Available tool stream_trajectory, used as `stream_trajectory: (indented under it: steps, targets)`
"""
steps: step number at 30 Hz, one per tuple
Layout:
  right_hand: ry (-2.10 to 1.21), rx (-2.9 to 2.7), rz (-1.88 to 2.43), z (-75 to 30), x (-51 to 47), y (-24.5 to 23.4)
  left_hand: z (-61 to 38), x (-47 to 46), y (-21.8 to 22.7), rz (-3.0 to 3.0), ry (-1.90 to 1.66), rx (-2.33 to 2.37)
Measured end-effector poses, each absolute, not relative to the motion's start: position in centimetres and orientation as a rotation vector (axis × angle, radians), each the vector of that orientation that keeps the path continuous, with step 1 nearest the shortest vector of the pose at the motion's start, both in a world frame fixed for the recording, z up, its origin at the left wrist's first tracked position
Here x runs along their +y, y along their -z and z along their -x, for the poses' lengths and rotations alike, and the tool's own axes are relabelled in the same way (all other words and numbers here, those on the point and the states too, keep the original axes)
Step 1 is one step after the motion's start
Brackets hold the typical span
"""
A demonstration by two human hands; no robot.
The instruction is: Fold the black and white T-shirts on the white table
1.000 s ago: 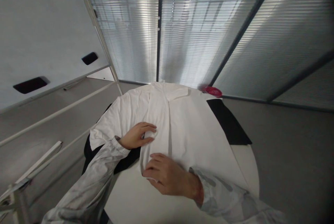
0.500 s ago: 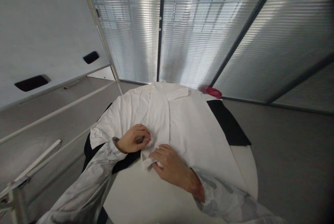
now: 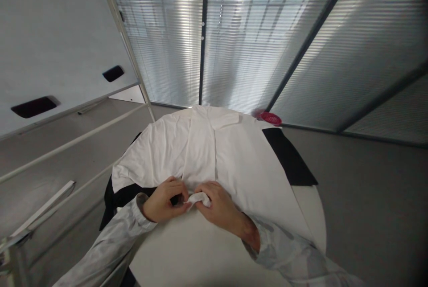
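Note:
A white shirt (image 3: pixel 247 157) lies spread over a round white table (image 3: pixel 187 251), one part of it folded in a strip down the middle. My left hand (image 3: pixel 167 198) pinches the near end of that strip between thumb and fingers. Close beside it, my right hand (image 3: pixel 219 204) is closed on the same edge, which bunches and curls up between the two hands. Some of the fingertips are hidden by the cloth.
Black cloth (image 3: pixel 290 155) hangs at the table's right side, and more black cloth (image 3: pixel 129 195) shows at the left. A pink basket (image 3: pixel 270 118) stands at the far edge. White rails (image 3: pixel 76 140) run along the left, below a whiteboard (image 3: pixel 60 33). Glass panels with blinds (image 3: pixel 240 46) rise behind.
My left hand has come down and now grips the shirt's near edge beside my right hand. The edge is curled up between them; my right hand has barely moved.

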State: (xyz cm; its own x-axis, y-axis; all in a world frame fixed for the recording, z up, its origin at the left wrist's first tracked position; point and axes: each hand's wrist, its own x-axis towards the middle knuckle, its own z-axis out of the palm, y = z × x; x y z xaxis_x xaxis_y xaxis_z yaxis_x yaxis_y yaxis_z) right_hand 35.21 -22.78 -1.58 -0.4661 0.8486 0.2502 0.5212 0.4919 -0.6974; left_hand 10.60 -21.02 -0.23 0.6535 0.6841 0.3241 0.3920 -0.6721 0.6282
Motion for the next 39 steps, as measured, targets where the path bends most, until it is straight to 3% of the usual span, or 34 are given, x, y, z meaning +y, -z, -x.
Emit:
stream_trajectory:
  steps: [16, 23, 33, 39]
  targets:
    - [-0.549, -2.578, 0.788, -35.2, -23.4, 1.1, -9.0, -27.2, 0.7, -2.127, -0.586, 1.520]
    - [-0.540, -2.535, 0.871, -35.8, -23.2, 1.1, -9.4, -28.0, 0.1, -1.961, -0.598, 1.503]
    - [-0.126, -2.862, 0.443, -37.9, -21.4, -0.3, -8.9, -28.8, 0.4, -1.929, -0.670, 1.563]
    - [-0.392, -2.879, 0.413, -38.3, -21.6, -0.6, -8.7, -29.1, 0.4, -2.206, -0.466, 1.391]
